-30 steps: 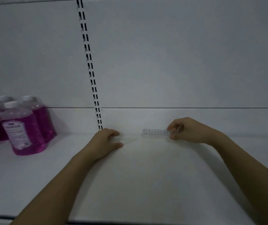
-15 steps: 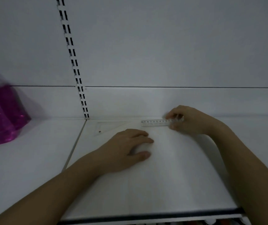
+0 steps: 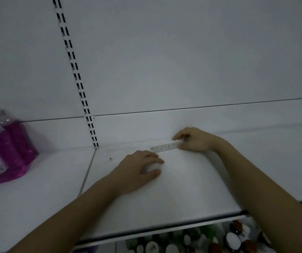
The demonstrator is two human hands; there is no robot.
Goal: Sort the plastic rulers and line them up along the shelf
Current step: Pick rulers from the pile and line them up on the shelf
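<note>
- A clear plastic ruler (image 3: 165, 146) is seen lying flat at the back of the white shelf (image 3: 174, 189), close to the rear wall (image 3: 164, 52), with its printed numbers facing up.
- Its right end is pinched by the right hand (image 3: 195, 139); the fingers are curled around it, with the thumb on the near edge.
- The left hand (image 3: 139, 168) is rested on the shelf just in front of the ruler, with the fingers loosely bent; nothing is seen in its grip.
- A faint triangular outline with a small dark dot (image 3: 110, 158) is noticed to the left of the ruler; it may be a clear set square, but this cannot be told for sure.
- A risk is judged here: the ruler is held at one end only, so the free end may be swung out of line when it is pushed.
- Because the plastic is transparent and the light is dim, a piece can easily be overlooked, or the pieces can be overlapped without notice.
- The smooth painted shelf probably gives little friction, so a light ruler may be slid away by a passing sleeve or wrist.
- To the far left, pink liquid bottles (image 3: 4, 148) are stood on the neighbouring shelf, well apart from the hands.
- A slotted upright rail (image 3: 77, 77) is fixed on the wall, and small items (image 3: 219, 240) are seen blurred on a lower level.
</note>
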